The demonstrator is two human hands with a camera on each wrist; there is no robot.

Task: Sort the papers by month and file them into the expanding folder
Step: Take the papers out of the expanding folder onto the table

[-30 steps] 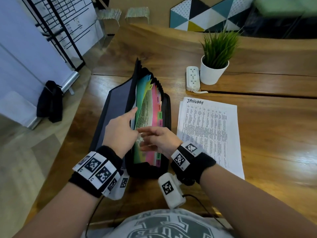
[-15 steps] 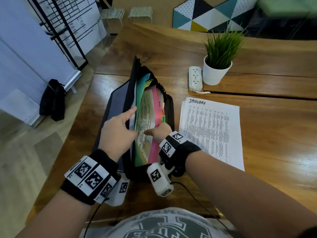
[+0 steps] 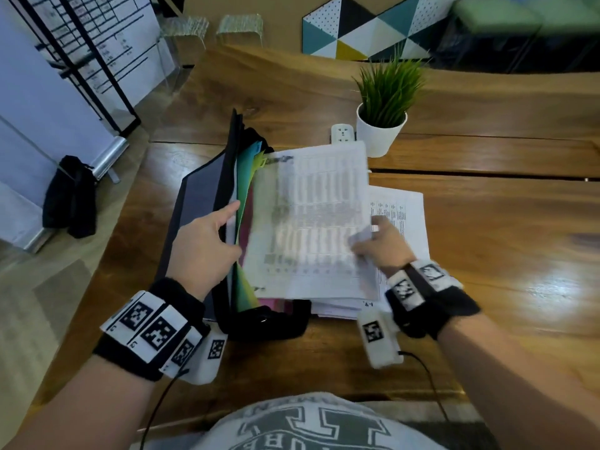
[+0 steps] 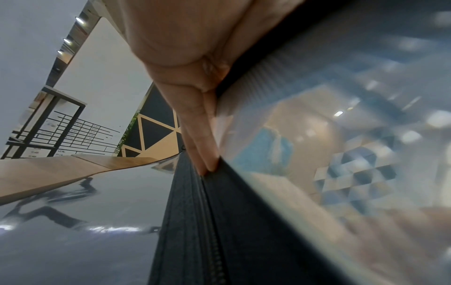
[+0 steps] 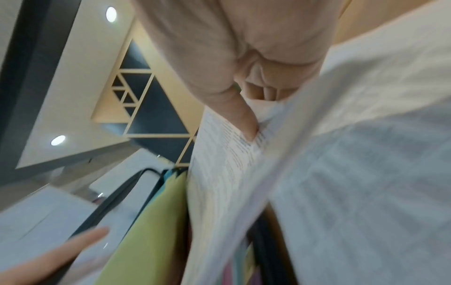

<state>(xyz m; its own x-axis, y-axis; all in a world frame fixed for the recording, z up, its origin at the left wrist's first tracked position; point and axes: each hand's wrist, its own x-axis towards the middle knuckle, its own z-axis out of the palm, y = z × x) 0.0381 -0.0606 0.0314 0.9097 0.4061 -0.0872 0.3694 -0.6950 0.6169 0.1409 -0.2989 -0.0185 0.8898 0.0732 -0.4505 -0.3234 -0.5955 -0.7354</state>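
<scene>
A black expanding folder (image 3: pixel 201 203) lies open on the wooden table, its coloured dividers (image 3: pixel 248 164) fanned out. My left hand (image 3: pixel 204 245) grips the folder's front wall, thumb outside and fingers tucked into the first pocket. The left wrist view shows those fingers (image 4: pixel 202 135) against the zip edge (image 4: pixel 195 231). My right hand (image 3: pixel 383 241) pinches a printed sheet (image 3: pixel 311 222) by its right edge. The sheet hangs blurred over the folder's pockets. In the right wrist view my thumb (image 5: pixel 244 119) presses on the sheet (image 5: pixel 227 164) beside a green divider (image 5: pixel 151 221). The paper stack (image 3: pixel 402 209) lies under my right hand.
A potted grass plant (image 3: pixel 383 125) and a white power strip (image 3: pixel 342 134) stand just behind the papers. Bare wood of the table (image 3: pixel 503 271) stretches to the right. On the floor to the left are a black bag (image 3: pixel 69 196) and a board on a stand.
My right hand left the folder's pockets, moved right to the stack, took the top sheet and lifted it left over the folder. My left hand kept its hold.
</scene>
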